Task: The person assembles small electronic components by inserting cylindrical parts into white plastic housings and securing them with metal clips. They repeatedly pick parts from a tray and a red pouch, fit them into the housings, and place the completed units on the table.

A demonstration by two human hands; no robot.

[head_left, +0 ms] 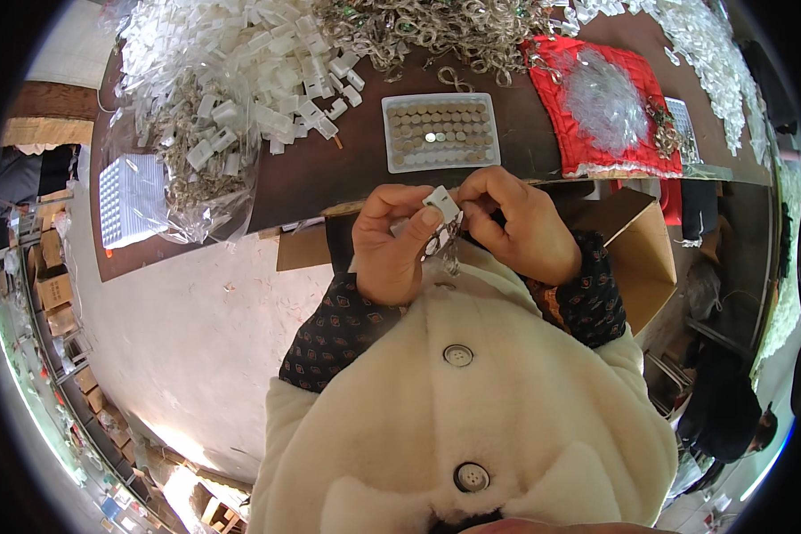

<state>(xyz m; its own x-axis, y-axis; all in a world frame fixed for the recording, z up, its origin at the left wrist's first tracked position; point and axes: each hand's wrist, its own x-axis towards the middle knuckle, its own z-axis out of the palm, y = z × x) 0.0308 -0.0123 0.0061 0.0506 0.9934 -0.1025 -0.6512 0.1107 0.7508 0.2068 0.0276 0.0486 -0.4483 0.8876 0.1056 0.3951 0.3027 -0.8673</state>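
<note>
Close in front of my chest, just off the table's near edge, my left hand point(390, 247) pinches a small white plastic casing point(442, 206) between thumb and fingers. A silvery metal chain point(445, 242) dangles below the casing. My right hand point(523, 230) is closed beside it, thumb and forefinger pressed together next to the casing; what they hold, if anything, is too small to make out. Just beyond my hands lies a white tray point(492, 107) with rows of small round coin-like discs point(436, 118), mostly dull and a few shiny.
A heap of white plastic casings point(240, 62) covers the table's left, beside metal chains in a clear bag point(196, 169) and a white dimpled tray point(132, 200). More chains point(427, 36) pile up behind. Clear plastic pieces point(603, 102) rest on red cloth point(556, 116). A cardboard box point(645, 258) stands right.
</note>
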